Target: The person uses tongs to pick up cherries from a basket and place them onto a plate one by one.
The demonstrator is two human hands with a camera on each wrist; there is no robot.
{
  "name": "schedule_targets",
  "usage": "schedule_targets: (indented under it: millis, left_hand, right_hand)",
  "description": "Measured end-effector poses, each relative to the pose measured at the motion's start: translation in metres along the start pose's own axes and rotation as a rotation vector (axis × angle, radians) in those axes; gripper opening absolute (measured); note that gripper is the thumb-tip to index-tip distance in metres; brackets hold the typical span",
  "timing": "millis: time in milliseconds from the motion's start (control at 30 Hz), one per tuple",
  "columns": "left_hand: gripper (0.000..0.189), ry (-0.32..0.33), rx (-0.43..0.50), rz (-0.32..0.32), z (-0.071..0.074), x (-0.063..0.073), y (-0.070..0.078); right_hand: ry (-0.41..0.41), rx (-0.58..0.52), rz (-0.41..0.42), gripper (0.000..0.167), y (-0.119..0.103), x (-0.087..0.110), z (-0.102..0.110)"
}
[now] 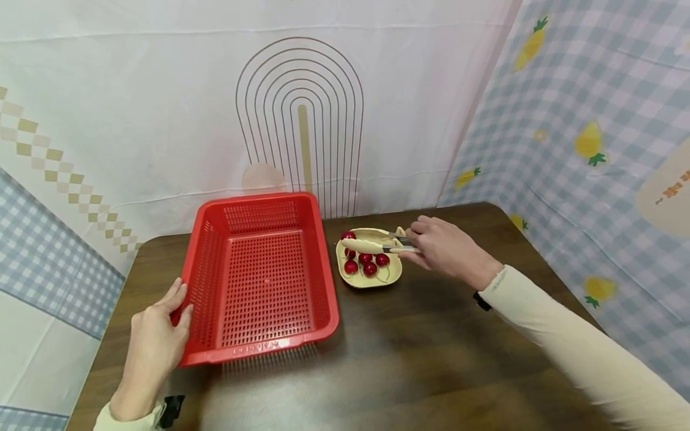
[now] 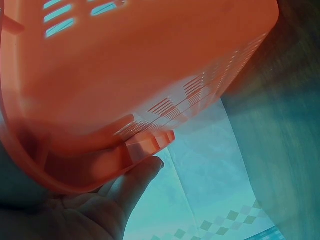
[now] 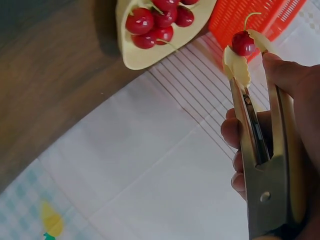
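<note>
My left hand (image 1: 157, 335) grips the left rim of a red perforated plastic basket (image 1: 318, 263). In the left wrist view the thumb lies along the outside of the basket's rim (image 2: 90, 185). My right hand (image 1: 444, 246) holds a pair of metal tongs with cream tips (image 1: 363, 246) over a pale yellow dish (image 1: 395, 274). In the right wrist view, one red cherry (image 3: 243, 43) with a green stem sits between the tong tips. Several more cherries (image 1: 369, 269) lie in the dish. Fingers of the right hand (image 3: 295, 85) wrap both tong arms.
The dish stands just right of the basket on a dark wooden table (image 1: 420, 347). A white printed cloth (image 1: 162, 120) hangs behind the table. Blue checked cloth (image 1: 566, 197) with pineapple prints stands along the right side.
</note>
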State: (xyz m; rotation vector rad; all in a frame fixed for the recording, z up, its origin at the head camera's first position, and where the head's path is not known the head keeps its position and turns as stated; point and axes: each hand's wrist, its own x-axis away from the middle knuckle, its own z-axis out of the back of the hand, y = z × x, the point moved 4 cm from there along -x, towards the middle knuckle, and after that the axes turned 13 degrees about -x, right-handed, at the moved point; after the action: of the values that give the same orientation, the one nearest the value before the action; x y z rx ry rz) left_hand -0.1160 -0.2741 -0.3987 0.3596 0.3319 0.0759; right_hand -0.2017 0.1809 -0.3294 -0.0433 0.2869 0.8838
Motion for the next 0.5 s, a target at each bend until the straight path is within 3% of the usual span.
schedule_targets:
  millis: [200,500]
  left_hand:
    - [0.044,0.004,0.005,-0.009,-0.001,0.0,0.0]
    - [0.046,-0.016,-0.003,0.008,0.0,0.0,-0.001]
  right_hand:
    - [-0.025,-0.016,-0.007,0.036,0.003,0.009,-0.007]
    - [-0.048,0.045,-0.001,0.038,0.004,0.016,-0.015]
